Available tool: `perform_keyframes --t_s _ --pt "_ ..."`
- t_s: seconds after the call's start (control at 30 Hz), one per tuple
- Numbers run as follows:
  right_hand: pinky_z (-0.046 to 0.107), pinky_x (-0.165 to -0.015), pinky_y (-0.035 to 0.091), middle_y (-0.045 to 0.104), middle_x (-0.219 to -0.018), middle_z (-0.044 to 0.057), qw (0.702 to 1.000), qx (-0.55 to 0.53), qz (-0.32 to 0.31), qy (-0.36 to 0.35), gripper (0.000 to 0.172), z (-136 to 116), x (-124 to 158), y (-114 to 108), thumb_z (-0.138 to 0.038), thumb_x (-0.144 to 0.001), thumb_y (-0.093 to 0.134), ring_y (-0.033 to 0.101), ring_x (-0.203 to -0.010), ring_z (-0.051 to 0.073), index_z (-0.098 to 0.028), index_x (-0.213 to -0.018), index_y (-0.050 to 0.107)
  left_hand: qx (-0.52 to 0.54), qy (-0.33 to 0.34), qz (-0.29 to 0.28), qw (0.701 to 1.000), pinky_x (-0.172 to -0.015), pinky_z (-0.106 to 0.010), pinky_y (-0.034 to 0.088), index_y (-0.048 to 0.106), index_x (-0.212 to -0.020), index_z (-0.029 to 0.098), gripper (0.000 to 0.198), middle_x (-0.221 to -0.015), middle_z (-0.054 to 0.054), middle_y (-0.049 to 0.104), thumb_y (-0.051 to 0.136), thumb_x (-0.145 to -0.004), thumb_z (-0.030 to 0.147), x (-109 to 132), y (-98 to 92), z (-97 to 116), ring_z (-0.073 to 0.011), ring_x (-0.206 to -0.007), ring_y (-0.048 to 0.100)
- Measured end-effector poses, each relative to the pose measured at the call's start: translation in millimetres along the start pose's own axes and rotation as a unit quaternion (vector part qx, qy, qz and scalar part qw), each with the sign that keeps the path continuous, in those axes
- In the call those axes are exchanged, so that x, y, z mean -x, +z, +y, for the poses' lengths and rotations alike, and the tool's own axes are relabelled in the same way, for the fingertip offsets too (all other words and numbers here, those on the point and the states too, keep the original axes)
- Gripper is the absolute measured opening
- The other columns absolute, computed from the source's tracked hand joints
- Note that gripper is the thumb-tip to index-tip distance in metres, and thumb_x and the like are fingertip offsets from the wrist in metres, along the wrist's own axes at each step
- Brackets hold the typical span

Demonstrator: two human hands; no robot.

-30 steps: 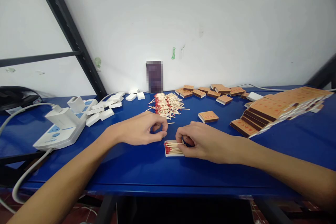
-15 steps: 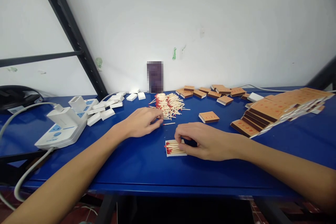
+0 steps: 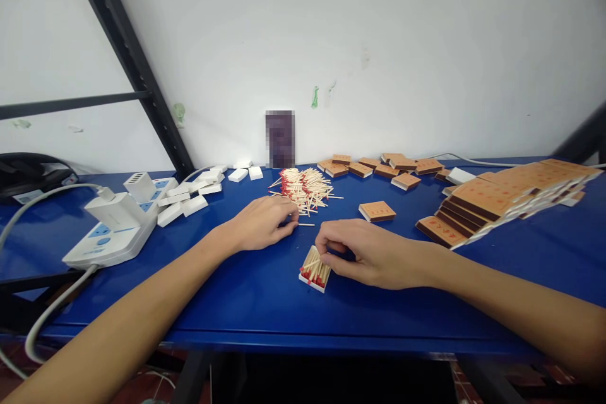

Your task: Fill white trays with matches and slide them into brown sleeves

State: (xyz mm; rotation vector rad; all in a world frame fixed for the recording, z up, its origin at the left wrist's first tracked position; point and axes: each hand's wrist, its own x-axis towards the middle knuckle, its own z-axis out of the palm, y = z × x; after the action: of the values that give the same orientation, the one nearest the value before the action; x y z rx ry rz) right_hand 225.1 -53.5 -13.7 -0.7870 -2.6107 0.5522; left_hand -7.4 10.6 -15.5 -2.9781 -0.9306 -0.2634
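Blue worktop (image 3: 237, 303) seen from above, with a person's two bare hands at its middle. Half a second ago one white matchbox tray (image 3: 315, 273) lay flat under the right hand (image 3: 369, 255). Now that hand's grip is pinched on the tray's far end and has tipped and turned it, so the red match heads face the viewer, just beside the near edge of the hand. The left hand (image 3: 262, 224), which was close to the tray a second ago, has moved away to the near edge of the one heap of loose matches (image 3: 305, 188), too many to count. Its fingers are curled beside a single stray match (image 3: 307, 225), and whether its grip is closed on anything cannot be told. The tray looks about full, so the work seems to have shifted from laying matches in to handling the tray. One orange matchbox (image 3: 377, 210) lies alone. Roughly ten more orange boxes (image 3: 386, 170) are scattered behind, and a long fanned row (image 3: 492, 199) runs right. About ten empty white trays (image 3: 194, 204) sit left, beside one power strip (image 3: 111, 243).
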Motion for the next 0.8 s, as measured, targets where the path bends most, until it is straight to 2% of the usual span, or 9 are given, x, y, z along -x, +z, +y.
perform_keyframes --t_s 0.1,0.2,0.37,0.47,0.6,0.7,0.8 --pt "0.026 -0.062 0.038 0.056 -0.078 0.000 1.000 -0.011 -0.007 -0.005 0.016 -1.1 -0.2 -0.2 -0.027 -0.096 0.046 0.046 -0.064 0.011 -0.019 -0.084 0.054 -0.015 -0.016 0.008 1.000 -0.073 -0.030 0.038 0.055 -0.087 0.018 0.013 -0.089 -0.003 0.060 0.045 -0.093 0.024 1.1 -1.1 -3.5 -0.0177 -0.082 0.054" --pt "0.027 -0.069 0.041 0.056 -0.084 0.001 1.000 -0.008 -0.016 -0.019 0.012 -1.6 0.7 -1.0 -0.024 -0.095 0.047 0.049 -0.071 0.013 -0.019 -0.090 0.057 -0.020 -0.034 0.021 0.999 -0.075 -0.031 0.039 0.056 -0.096 0.018 0.014 -0.096 -0.004 0.060 0.046 -0.094 0.027 2.1 -0.9 -6.1 -0.0192 -0.088 0.055" --pt "0.035 -0.092 0.041 0.053 -0.115 0.008 0.999 -0.008 -0.006 -0.044 0.011 -2.7 3.2 -2.8 -0.023 -0.091 0.054 0.052 -0.103 0.018 -0.019 -0.099 0.061 -0.023 -0.031 0.019 0.999 -0.074 -0.030 0.040 0.057 -0.099 0.019 0.018 -0.098 -0.005 0.058 0.043 -0.097 0.029 1.1 2.0 -8.4 -0.0195 -0.089 0.054" --pt "0.038 -0.099 0.036 0.055 -0.121 0.008 0.998 -0.021 -0.034 -0.056 0.013 -3.4 2.7 -3.1 -0.023 -0.089 0.057 0.051 -0.114 0.021 -0.021 -0.101 0.062 -0.024 -0.029 0.015 0.999 -0.072 -0.030 0.039 0.058 -0.096 0.019 0.020 -0.095 -0.004 0.057 0.041 -0.098 0.029 -0.1 2.7 -8.1 -0.0186 -0.085 0.053" --pt "0.036 -0.093 0.039 0.063 -0.108 0.006 0.998 -0.028 -0.037 -0.045 0.017 -2.9 0.5 -1.9 -0.027 -0.089 0.060 0.056 -0.101 0.019 -0.020 -0.104 0.061 -0.018 -0.025 0.015 0.999 -0.074 -0.031 0.039 0.057 -0.096 0.018 0.018 -0.096 -0.004 0.057 0.042 -0.097 0.028 -0.5 2.8 -7.1 -0.0187 -0.087 0.053" --pt "0.033 -0.087 0.041 0.062 -0.099 0.003 0.999 -0.016 -0.030 -0.034 0.016 -1.9 -0.4 -0.5 -0.034 -0.090 0.061 0.056 -0.093 0.017 -0.020 -0.096 0.060 -0.013 -0.028 0.017 0.999 -0.077 -0.032 0.040 0.056 -0.100 0.018 0.016 -0.099 -0.005 0.058 0.044 -0.097 0.028 -0.1 2.8 -7.4 -0.0195 -0.090 0.054" --pt "0.032 -0.081 0.042 0.060 -0.099 0.003 0.999 0.005 -0.032 -0.028 0.019 -1.0 0.1 0.8 -0.038 -0.092 0.058 0.055 -0.088 0.016 -0.020 -0.096 0.060 -0.003 -0.035 0.011 0.999 -0.077 -0.032 0.041 0.058 -0.100 0.018 0.017 -0.099 -0.005 0.057 0.043 -0.097 0.028 0.0 2.8 -8.1 -0.0195 -0.090 0.054"
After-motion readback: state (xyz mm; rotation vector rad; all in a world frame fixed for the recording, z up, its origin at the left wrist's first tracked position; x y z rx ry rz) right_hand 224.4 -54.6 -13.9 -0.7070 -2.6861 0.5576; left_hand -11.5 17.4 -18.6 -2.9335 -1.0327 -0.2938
